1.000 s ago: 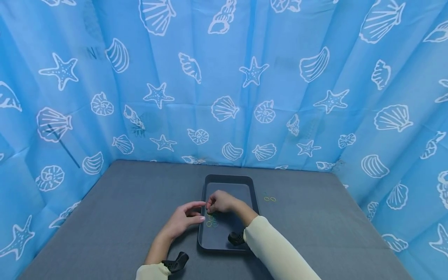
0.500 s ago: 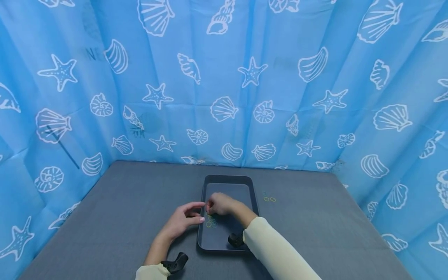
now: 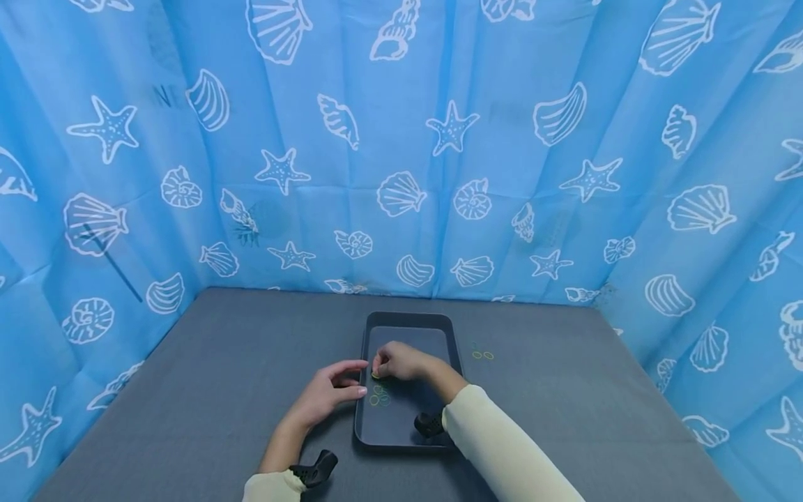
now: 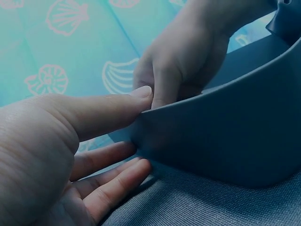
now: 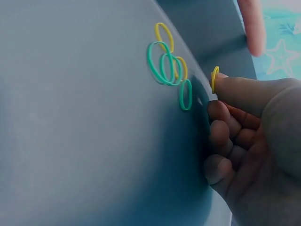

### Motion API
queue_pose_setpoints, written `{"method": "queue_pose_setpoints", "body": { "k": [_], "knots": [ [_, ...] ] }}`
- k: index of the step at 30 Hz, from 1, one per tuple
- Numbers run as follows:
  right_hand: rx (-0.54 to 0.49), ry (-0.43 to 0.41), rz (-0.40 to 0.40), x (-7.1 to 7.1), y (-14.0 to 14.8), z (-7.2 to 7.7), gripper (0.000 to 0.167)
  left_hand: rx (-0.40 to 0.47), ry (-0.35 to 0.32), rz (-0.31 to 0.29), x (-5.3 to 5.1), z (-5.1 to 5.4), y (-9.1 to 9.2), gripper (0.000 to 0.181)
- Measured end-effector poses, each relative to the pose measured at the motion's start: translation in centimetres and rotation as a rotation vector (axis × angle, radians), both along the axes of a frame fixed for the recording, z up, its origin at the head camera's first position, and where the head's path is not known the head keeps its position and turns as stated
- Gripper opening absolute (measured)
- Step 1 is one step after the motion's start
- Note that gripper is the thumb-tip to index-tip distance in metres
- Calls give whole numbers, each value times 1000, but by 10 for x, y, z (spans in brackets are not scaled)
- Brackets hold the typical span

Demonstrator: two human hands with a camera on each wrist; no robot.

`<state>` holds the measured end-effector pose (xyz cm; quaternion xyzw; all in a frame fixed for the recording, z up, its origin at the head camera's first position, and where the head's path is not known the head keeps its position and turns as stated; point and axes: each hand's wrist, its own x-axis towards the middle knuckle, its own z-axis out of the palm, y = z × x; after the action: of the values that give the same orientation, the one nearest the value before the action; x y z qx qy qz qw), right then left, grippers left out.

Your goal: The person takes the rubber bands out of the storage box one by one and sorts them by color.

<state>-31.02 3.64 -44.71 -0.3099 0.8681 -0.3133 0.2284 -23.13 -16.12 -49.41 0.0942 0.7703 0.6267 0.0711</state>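
My right hand [image 3: 399, 361] is inside the dark tray [image 3: 401, 434], near its left wall. Its thumb and fingertips pinch a small yellow rubber band [image 5: 214, 81], with the other fingers curled beneath. Loose on the tray floor beside it lie several bands, among them a yellow rubber band [image 5: 170, 41] and a green rubber band [image 5: 149, 61], some overlapping. At the tray's left side is my left hand [image 3: 323, 396]. In the left wrist view its thumb touches the rim, while the extended fingers lie by the outer wall, holding nothing.
Right of the tray, two yellow bands [image 3: 486, 355] and a faint green one lie on the grey cloth table [image 3: 552, 404]. A blue shell-patterned curtain [image 3: 401, 244] stands behind the table and along both sides. Each wrist carries a black camera mount [image 3: 316, 470].
My right hand and forearm have shifted slightly to the right, and the yellow rubber band now shows at the fingertips. The left hand stays by the tray wall.
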Motion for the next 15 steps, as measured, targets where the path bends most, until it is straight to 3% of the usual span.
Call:
{"method": "queue_pose_setpoints", "body": {
  "k": [15],
  "knots": [
    [-114, 39, -67, -2, 19, 8, 11, -30, -9, 15, -1, -1, 0, 49]
  ]
}}
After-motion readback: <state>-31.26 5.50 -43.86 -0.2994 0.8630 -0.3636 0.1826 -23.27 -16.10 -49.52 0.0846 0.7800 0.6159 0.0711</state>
